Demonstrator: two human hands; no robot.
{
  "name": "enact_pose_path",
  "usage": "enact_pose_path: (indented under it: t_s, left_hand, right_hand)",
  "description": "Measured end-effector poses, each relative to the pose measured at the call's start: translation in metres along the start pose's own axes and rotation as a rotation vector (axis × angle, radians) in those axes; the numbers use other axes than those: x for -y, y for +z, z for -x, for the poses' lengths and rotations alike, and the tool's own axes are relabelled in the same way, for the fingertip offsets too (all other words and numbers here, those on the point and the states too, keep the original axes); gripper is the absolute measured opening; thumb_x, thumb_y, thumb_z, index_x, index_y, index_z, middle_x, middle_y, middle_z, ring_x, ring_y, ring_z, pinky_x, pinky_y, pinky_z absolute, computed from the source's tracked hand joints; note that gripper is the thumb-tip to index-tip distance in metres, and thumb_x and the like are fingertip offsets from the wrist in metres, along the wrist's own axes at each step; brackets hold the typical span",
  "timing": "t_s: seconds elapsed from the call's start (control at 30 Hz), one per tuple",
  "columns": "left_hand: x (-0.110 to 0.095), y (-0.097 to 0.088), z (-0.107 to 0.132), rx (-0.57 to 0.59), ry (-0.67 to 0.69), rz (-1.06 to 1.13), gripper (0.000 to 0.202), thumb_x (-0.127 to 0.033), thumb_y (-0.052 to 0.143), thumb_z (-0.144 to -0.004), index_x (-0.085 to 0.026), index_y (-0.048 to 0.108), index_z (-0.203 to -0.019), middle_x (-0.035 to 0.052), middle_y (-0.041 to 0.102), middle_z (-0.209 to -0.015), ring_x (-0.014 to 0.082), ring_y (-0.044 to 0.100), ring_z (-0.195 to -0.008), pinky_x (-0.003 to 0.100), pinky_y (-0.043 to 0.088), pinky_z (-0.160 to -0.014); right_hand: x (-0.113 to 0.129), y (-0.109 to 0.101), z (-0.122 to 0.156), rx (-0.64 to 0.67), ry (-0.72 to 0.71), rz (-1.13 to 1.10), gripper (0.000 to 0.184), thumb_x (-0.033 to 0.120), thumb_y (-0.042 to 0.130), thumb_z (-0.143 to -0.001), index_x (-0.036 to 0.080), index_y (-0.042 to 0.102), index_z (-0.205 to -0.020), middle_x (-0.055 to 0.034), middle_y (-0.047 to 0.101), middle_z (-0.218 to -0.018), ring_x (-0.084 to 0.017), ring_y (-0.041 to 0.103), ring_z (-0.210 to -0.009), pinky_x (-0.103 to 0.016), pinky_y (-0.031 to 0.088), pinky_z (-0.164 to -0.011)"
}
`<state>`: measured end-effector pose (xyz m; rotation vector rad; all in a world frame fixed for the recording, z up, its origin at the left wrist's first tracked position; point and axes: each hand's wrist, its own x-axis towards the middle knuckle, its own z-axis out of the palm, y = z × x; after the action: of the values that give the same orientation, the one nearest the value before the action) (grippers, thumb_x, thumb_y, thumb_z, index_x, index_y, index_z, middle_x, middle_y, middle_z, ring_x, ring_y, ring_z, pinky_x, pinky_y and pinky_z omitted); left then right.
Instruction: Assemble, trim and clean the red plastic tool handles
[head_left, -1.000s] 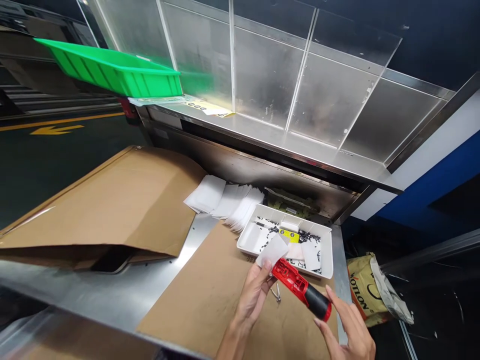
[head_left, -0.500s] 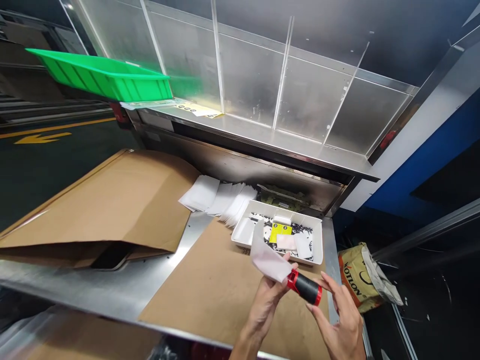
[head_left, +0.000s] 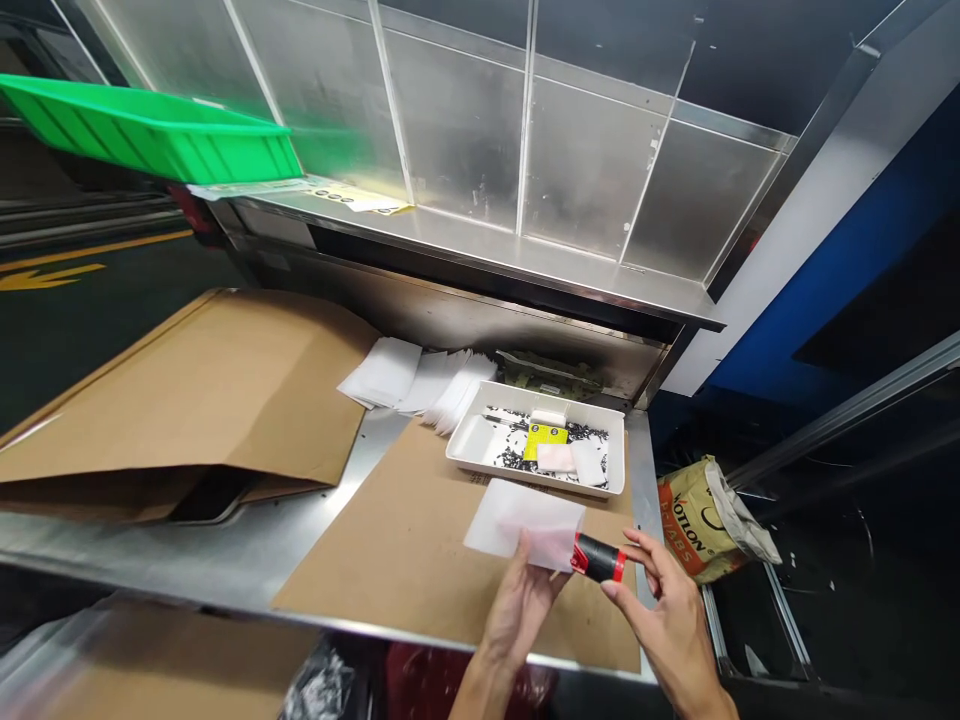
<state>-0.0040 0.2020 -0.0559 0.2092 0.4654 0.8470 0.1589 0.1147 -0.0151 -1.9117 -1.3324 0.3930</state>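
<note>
Over brown kraft paper sheet on steel bench, left hand closed around red-and-black cordless screwdriver. Translucent white plastic sleeve now drawn further over tool than earlier, only black grip and red end cap showing. Right hand half open, just beside cap, holding nothing. White plastic tray beyond, holding black screws.

The frosted plastic bag hides one end of the black-and-red tool.
</note>
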Motion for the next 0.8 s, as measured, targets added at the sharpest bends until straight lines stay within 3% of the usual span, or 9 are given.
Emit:
enact_pose_path:
  t_s: [0.07,0.23,0.43,0.53,0.63,0.8]
  left_hand:
    - [0.004,0.005,-0.002,-0.041,0.023,0.073,0.026,-0.036,0.058,-0.092,-0.021,0.072,-0.107,0.005,0.075,-0.11,0.023,0.065,-0.111,0.039,0.043,-0.108]
    - [0.016,0.015,0.0,-0.083,0.029,0.181,0.029,-0.029,0.046,-0.098,-0.017,0.069,-0.111,0.0074,0.076,-0.105,0.0192,0.069,-0.102,0.033,0.05,-0.099]
    - [0.039,0.022,0.008,-0.064,-0.097,0.271,0.023,-0.027,0.053,-0.095,-0.015,0.073,-0.097,0.0081,0.077,-0.101,0.0163,0.071,-0.089,0.025,0.056,-0.078]
    - [0.047,0.022,0.011,-0.045,-0.164,0.314,0.027,-0.032,0.056,-0.094,-0.011,0.073,-0.096,0.0109,0.077,-0.1,0.0186,0.071,-0.088,0.033,0.056,-0.089]
    - [0.051,0.02,0.015,-0.037,-0.208,0.354,0.032,-0.034,0.054,-0.095,-0.009,0.072,-0.1,0.0136,0.076,-0.104,0.0228,0.07,-0.097,0.046,0.05,-0.101]
    - [0.057,0.019,0.025,-0.065,-0.241,0.397,0.027,-0.032,0.057,-0.093,-0.009,0.07,-0.101,0.0131,0.076,-0.099,0.0217,0.071,-0.091,0.056,0.037,-0.11]
  right_hand:
    - [0.0,0.0,0.003,0.004,0.002,-0.01,0.049,0.05,0.067,-0.079,0.022,0.062,-0.12,-0.0059,0.075,-0.104,-0.022,0.071,-0.086,-0.029,0.056,-0.068]
    - [0.007,0.001,0.005,-0.03,0.011,0.0,0.047,0.053,0.061,-0.083,0.021,0.063,-0.117,-0.0061,0.076,-0.097,-0.022,0.07,-0.077,-0.031,0.056,-0.066]
    - [0.019,0.003,0.007,-0.117,-0.205,0.1,0.047,0.048,0.065,-0.085,0.019,0.059,-0.12,-0.0081,0.073,-0.098,-0.023,0.07,-0.087,-0.032,0.055,-0.072]
    - [0.022,-0.012,0.0,-0.099,-0.27,0.194,0.042,0.051,0.058,-0.089,0.021,0.062,-0.118,-0.0081,0.072,-0.095,-0.023,0.068,-0.084,-0.033,0.054,-0.07]
    - [0.023,-0.032,-0.014,-0.004,-0.289,0.283,0.024,0.042,0.052,-0.094,0.027,0.068,-0.103,-0.0047,0.068,-0.097,-0.021,0.064,-0.087,-0.03,0.051,-0.067]
    - [0.027,-0.039,-0.033,0.181,-0.308,0.406,0.009,0.027,0.067,-0.085,0.032,0.07,-0.093,-0.0011,0.062,-0.097,-0.02,0.062,-0.089,-0.026,0.043,-0.055]
